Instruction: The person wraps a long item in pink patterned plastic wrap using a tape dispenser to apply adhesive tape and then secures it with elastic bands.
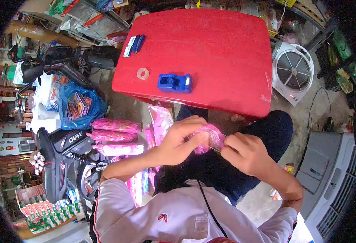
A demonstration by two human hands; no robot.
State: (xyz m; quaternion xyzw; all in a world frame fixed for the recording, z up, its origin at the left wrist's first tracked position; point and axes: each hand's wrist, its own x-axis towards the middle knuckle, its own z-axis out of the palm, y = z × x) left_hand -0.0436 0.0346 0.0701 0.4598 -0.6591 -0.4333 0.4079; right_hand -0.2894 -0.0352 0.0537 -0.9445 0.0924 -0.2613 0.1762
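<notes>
Above my lap, my left hand [184, 141] grips a crumpled pink plastic packet [213, 134], thumb and fingers wrapped round its left side. My right hand [245, 153] pinches at the packet's right end, fingertips pressed together. A thin pale strand runs by the right fingertips; I cannot make out whether it is a band or the packet's edge. To the left of my left hand lie several pink wrapped packets [117, 125] and a larger pink-and-white bag [160, 119].
A red table [210, 44] stands ahead, bearing a blue tape dispenser [174, 83], a tape roll [142, 73], a blue stapler [138, 43] and a small box [129, 47]. A motorbike [64, 162] and blue bag [93, 119] are left; a fan [294, 71] and grey appliance [324, 162] right.
</notes>
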